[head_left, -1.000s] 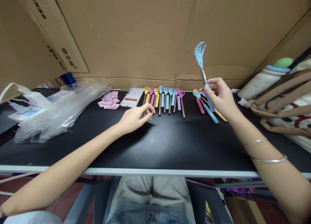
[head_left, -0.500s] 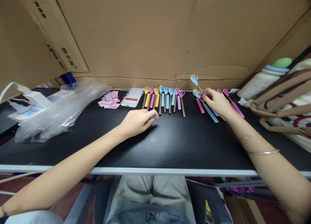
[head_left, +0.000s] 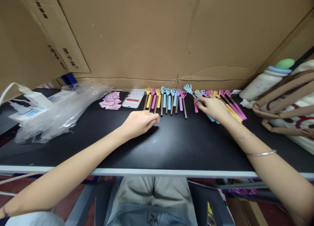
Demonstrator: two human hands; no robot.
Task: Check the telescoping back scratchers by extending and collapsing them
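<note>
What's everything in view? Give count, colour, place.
Flat table: one, black, centre
Cardboard panels: several, brown, back
Plastic wrap: uncounted, clear, left
Boxy power strip: one, white, far left
Paper cards: one pile, pink and purple, left
Rectangular phone: one, white, beside cards
Claw-headed scratchers: eight in row, several right; yellow, pink, blue, purple
Lidded bottle: one, white, right
Fabric bag: one, brown and white, far right
Chair: one, grey, at bottom
Clothed legs: two, grey, at bottom
Left hand: one, bare, centre
Right hand: one, bare, holding blue scratcher
</note>
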